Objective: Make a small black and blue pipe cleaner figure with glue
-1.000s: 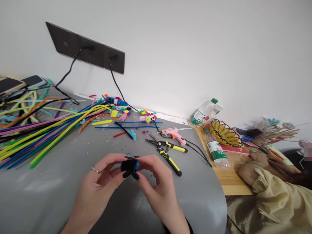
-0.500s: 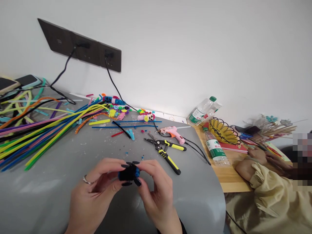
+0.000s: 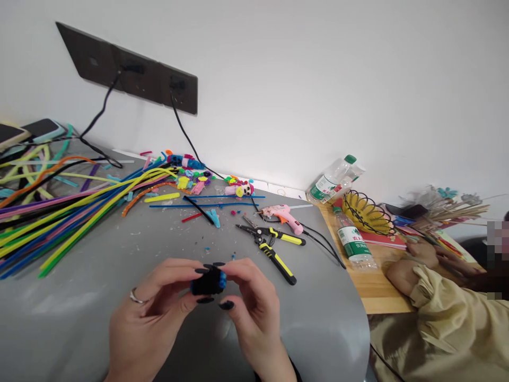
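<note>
A small fuzzy black roll with blue ends (image 3: 207, 282), apparently wound from pipe cleaners, is held up just above the grey table. My left hand (image 3: 153, 313), with a ring on one finger, pinches its left side between thumb and fingertips. At the blue right end, the fingertips of my right hand (image 3: 254, 307) rest on the top edge, while its thumb is a little below and apart from the roll. Yellow-and-black pliers (image 3: 270, 246) lie open beyond my right hand. Behind them sits a pink glue gun (image 3: 284, 217).
Many coloured pipe cleaners (image 3: 91, 212) spread over the left of the table. Small fuzzy figures (image 3: 240, 188) lie along the wall. At right, a wooden table (image 3: 374, 292) bears water bottles (image 3: 353, 241) and a yellow basket (image 3: 366, 212), near another person's sleeve (image 3: 445, 302).
My right thumb has dropped away from the roll. Both hands and the roll have shifted slightly left in view.
</note>
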A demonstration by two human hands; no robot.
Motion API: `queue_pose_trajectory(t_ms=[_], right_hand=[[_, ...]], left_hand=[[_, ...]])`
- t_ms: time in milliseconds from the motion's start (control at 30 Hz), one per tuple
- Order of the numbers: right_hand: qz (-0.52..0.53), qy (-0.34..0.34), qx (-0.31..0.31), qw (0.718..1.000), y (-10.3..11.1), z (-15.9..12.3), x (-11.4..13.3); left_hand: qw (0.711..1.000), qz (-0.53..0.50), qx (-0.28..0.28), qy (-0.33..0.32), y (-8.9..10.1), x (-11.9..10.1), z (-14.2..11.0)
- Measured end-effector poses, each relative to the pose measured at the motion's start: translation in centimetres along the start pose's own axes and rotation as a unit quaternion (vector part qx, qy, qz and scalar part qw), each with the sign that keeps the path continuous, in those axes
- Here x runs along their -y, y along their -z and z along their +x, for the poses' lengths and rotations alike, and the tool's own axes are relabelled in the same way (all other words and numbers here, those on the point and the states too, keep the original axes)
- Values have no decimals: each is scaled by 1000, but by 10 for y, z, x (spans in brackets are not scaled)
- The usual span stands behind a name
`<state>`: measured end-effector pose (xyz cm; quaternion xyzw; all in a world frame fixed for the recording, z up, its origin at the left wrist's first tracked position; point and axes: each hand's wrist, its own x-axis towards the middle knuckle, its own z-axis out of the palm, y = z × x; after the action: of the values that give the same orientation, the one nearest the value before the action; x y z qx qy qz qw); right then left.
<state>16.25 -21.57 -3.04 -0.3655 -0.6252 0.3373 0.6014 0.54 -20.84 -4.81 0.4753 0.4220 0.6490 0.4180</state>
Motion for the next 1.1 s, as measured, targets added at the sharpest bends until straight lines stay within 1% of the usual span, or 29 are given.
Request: queue_pose_trajectory(t_ms=[133, 267, 467, 667, 833, 967, 1100], right_hand=[[9, -22, 10, 1000, 1, 1, 0], [12, -23, 15, 1000, 1, -1, 2], [35, -27, 5, 999, -3, -2, 1], [63, -31, 1, 998, -4, -1, -1], [54, -33, 12, 998, -1, -1, -1], [43, -32, 10, 998, 0, -1, 0], [44, -28, 7, 999, -1, -1, 0]], left_hand=[[1000, 2, -5, 6, -2, -2, 5], [1000, 5, 4, 5, -1, -4, 6], [1000, 6, -22, -3, -3, -5, 5], [1000, 13, -10, -24, -1, -3, 5], [1000, 5, -13, 5, -3, -4, 4], [1000, 1, -12, -1, -4, -6, 4], [1000, 3, -12, -3, -2, -2, 2]])
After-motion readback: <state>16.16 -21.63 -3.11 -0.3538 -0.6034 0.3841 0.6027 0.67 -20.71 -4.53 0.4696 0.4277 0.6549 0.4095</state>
